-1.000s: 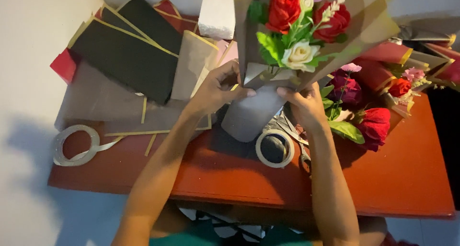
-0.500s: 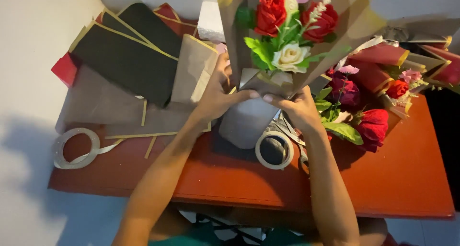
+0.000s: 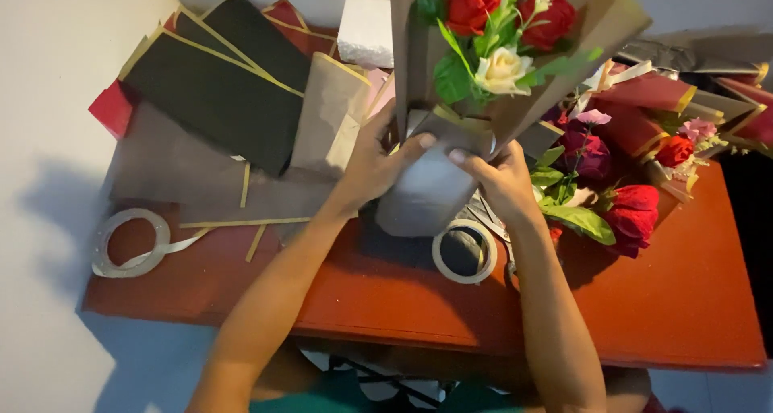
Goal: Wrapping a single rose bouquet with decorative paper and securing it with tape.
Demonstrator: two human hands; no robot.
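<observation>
Over the red-brown wooden counter [image 3: 660, 300], the brown-paper-wrapped bouquet of red and cream roses [image 3: 491, 67] stands with its long axis toward twelve o'clock, both hands equally near, left hand [image 3: 374, 167] and right hand [image 3: 503, 179] pinching its grey base.

Upper centre of frame: bouquet sleeve of matt brown kraft paper [image 3: 419, 51], stiff, creased; matt grey paper wrap [image 3: 427, 192] below it, smooth. Red and cream roses [image 3: 499, 26] look like cloth or plastic, cannot tell. Upper left: matt black paper sheets with gold edges [image 3: 217, 99]. White foam block [image 3: 366, 30], grainy. Tape roll [image 3: 465, 252] at centre, slightly glossy. Red-brown tabletop [image 3: 660, 300], smooth, semi-gloss, looks like painted wood.
</observation>
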